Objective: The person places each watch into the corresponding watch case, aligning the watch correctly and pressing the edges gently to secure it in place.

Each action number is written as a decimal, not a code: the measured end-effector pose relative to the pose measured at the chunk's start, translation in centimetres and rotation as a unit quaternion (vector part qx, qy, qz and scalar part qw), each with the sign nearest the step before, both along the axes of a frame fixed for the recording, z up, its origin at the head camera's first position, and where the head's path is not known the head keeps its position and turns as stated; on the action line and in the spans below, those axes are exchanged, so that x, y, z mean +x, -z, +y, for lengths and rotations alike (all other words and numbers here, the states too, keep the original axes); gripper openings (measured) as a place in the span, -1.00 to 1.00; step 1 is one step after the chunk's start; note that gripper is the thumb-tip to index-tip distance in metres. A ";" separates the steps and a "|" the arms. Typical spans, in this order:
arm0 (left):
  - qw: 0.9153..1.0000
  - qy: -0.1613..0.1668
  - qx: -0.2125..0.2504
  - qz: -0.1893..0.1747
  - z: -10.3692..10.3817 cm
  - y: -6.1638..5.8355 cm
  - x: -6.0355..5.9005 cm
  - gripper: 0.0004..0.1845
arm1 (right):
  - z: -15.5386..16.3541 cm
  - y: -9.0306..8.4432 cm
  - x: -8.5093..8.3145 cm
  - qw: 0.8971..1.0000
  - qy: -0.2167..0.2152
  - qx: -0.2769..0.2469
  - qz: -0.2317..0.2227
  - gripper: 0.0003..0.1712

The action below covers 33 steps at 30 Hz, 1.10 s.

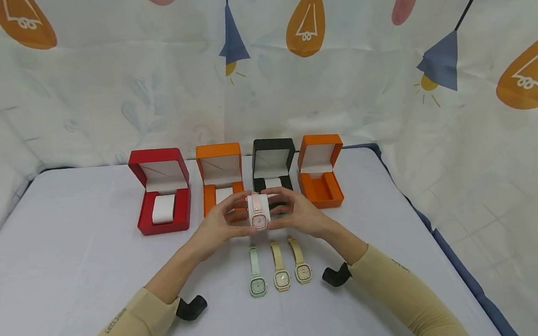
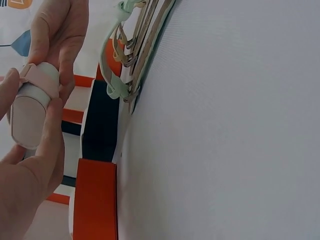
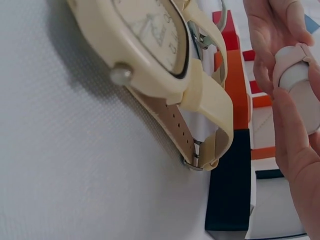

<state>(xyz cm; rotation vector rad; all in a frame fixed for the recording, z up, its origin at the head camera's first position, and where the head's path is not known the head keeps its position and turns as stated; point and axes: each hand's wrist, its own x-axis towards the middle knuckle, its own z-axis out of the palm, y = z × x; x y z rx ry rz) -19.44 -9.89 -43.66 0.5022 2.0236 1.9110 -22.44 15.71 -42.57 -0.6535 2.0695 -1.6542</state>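
Observation:
A pink wristwatch (image 1: 258, 221), wrapped round a white watch cushion (image 1: 265, 203), is held up between both hands above the table. My left hand (image 1: 218, 224) grips the cushion from the left, its thumb at the lower edge near the dial and its fingertips higher up. From the right, my right hand (image 1: 302, 213) pinches the other end in the same way. The left wrist view shows the pink strap (image 2: 44, 80) passing round the cushion. On the table below lie a mint green watch (image 1: 257, 286) and two pale yellow watches (image 1: 282, 280) (image 1: 303, 273), dials towards me.
Four open watch boxes stand in a row at the back: a red box (image 1: 143, 223) and an orange box (image 1: 208, 201) with white cushions, a dark box (image 1: 273, 145) partly behind my right hand, and another orange box (image 1: 328, 203) with bare compartments. A patterned curtain (image 1: 152, 65) hangs behind.

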 end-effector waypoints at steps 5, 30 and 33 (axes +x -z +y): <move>1.000 -0.001 -0.011 0.017 0.0 -0.1 0.2 -0.08 | 0.1 0.2 -0.1 1.000 0.000 -0.007 -0.002 -0.14; 0.977 -0.042 -0.071 0.195 1.2 0.1 0.8 -0.39 | 0.2 0.1 -0.2 1.000 0.003 -0.019 -0.024 -0.14; 0.972 -0.051 -0.090 0.210 1.2 -0.1 0.9 -0.39 | 0.1 -0.1 -0.1 1.000 0.001 -0.017 -0.023 -0.16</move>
